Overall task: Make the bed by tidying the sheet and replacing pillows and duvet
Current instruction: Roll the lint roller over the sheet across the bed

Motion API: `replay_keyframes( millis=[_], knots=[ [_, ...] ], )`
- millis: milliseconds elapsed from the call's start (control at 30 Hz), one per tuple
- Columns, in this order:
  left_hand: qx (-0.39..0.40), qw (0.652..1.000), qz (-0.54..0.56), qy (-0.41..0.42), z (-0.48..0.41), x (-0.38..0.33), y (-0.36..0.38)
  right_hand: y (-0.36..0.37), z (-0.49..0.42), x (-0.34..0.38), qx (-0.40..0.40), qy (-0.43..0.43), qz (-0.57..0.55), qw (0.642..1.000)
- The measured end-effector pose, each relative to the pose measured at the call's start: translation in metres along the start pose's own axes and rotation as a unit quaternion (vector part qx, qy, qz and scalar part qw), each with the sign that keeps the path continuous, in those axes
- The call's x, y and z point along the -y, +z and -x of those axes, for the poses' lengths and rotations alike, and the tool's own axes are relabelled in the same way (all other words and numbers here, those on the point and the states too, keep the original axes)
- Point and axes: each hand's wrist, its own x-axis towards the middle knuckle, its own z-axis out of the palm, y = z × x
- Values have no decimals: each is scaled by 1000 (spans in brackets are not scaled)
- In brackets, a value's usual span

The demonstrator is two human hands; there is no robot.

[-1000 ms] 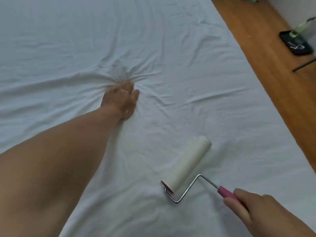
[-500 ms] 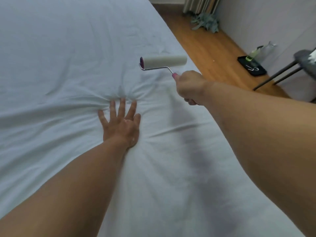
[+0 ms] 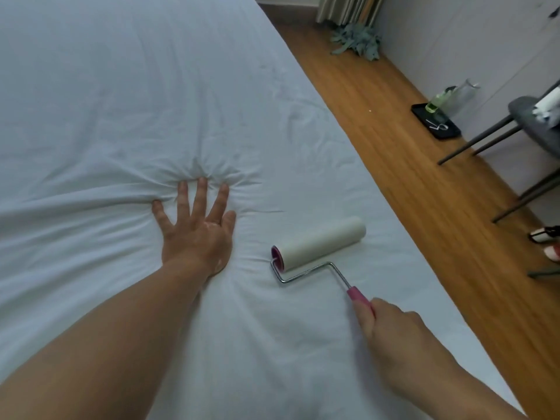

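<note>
A white sheet [image 3: 121, 86] covers the whole bed. My left hand [image 3: 197, 228] lies flat on it near the middle with fingers spread, pressing down; creases fan out from the fingertips. To its right a lint roller [image 3: 321, 242] with a white roll, bent metal arm and pink handle rests on the sheet. My right hand [image 3: 391, 328] grips the pink handle from the lower right. No pillows or duvet are in view.
The bed's right edge runs diagonally beside a wooden floor [image 3: 409, 183]. A black tray with bottles [image 3: 436, 119] stands by the wall. A grey chair [image 3: 533, 122] with thin legs is at the far right, grey-green fabric [image 3: 357, 40] lies near the curtain.
My right hand has drawn the lint roller back from far up the bed toward me, down onto the sheet beside my left hand. My left hand stays pressed, now with fingers spread.
</note>
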Motion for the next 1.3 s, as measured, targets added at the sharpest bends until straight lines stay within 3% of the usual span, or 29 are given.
replay_keyframes(
  millis=[133, 233, 300, 433, 600, 767, 933, 1033, 1200, 1300],
  knots=[
    [-6, 1000, 1, -4, 0, -1, 2, -44, -73, 62, -83, -88, 25, 992],
    [-6, 1000, -5, -1, 0, -2, 2, -88, -131, 109, -125, -90, -68, 986],
    [-5, 1000, -4, -3, 0, -1, 3, -94, -149, 115, -97, -61, -115, 987],
    [-3, 1000, -3, -5, -1, 0, 4, -53, -125, 49, -65, -36, -73, 995],
    [3, 1000, 0, -6, 1, -3, 3, -9, -9, -62, -24, 22, -9, 999],
    [-4, 1000, -2, -12, -2, -2, 5, -57, -49, -31, -89, -40, -21, 995],
    [19, 1000, 7, -8, -6, 2, 2, -83, -129, 20, -78, 12, -73, 994],
    [40, 999, 23, -5, -10, 6, 1, -53, -102, -21, -41, 2, -11, 999],
    [59, 997, 48, 23, -9, 14, -9, -2, 5, -138, -23, 38, -27, 999],
    [70, 996, 11, 58, 11, 14, -15, -11, 36, -152, -33, 25, -20, 999]
  ],
)
